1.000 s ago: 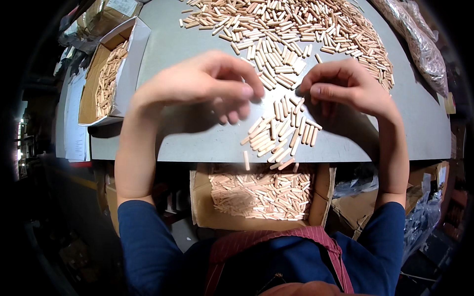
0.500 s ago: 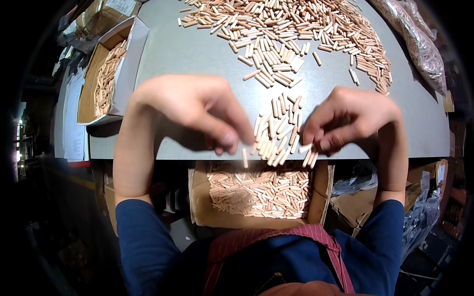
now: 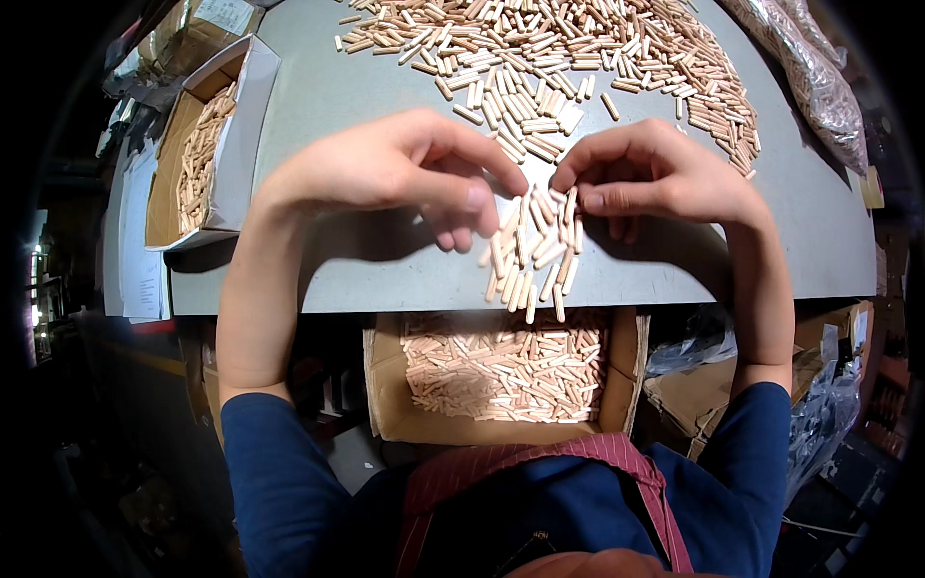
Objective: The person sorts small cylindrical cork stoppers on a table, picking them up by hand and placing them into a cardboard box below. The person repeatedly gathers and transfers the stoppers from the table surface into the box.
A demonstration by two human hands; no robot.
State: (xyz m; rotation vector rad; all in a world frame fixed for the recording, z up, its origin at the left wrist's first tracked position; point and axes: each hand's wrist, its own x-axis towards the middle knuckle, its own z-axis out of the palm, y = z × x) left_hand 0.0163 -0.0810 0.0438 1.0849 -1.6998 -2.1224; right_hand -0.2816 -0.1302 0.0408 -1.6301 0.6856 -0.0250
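A small cluster of wooden dowels [image 3: 525, 255] lies near the front edge of the grey table, several of them jutting past it. On its left side my left hand [image 3: 424, 173] is open, forefinger stretched toward the far end of the cluster, thumb apart from it. Opposite, my right hand [image 3: 655, 178] has curled fingers, with the forefinger and thumb tips a little apart beside the nearest dowels. I see no dowel gripped in either hand. Below the edge sits an open cardboard box [image 3: 501, 433] holding many loose dowels.
A large heap of dowels [image 3: 578, 48] spreads over the far part of the table [image 3: 318, 91]. At the left stands a white carton [image 3: 236, 135] of dowels beside paper sheets [image 3: 143, 250]. A filled clear plastic bag [image 3: 809, 82] lies along the right edge.
Both hands have moved away from the table's front edge to the far end of the small cluster, closer together. Some dowels by the edge have shifted or gone from it.
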